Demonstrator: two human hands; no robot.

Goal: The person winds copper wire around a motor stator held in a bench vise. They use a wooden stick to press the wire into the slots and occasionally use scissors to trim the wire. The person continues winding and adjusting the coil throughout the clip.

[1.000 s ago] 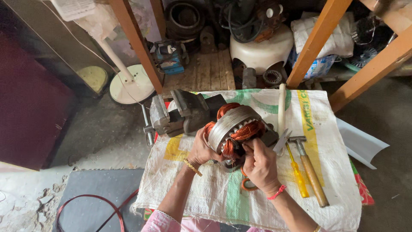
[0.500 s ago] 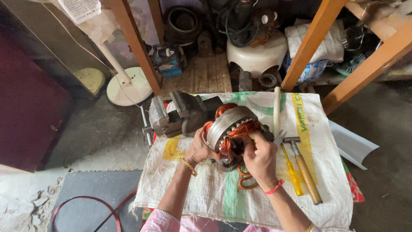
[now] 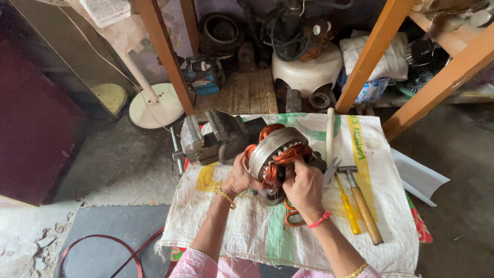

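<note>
Both hands are working on a motor stator (image 3: 275,154), a grey ring of metal plates wound with copper wire, which is sitting near the middle of a white woven sack (image 3: 314,231) spread over the work surface. The left hand (image 3: 241,177) is cupping the stator's left side, fingers wrapped against the ring and holding it steady. The right hand (image 3: 304,186) is closing over the near right part, its fingertips pinching into the copper windings. Just left of the stator a grey bench vise (image 3: 211,139) is standing on the sack's far left corner. To the right a hammer with a wooden handle (image 3: 363,203) and a yellow-handled screwdriver (image 3: 348,206) are lying side by side, with a white stick (image 3: 330,135) lying farther back
</note>
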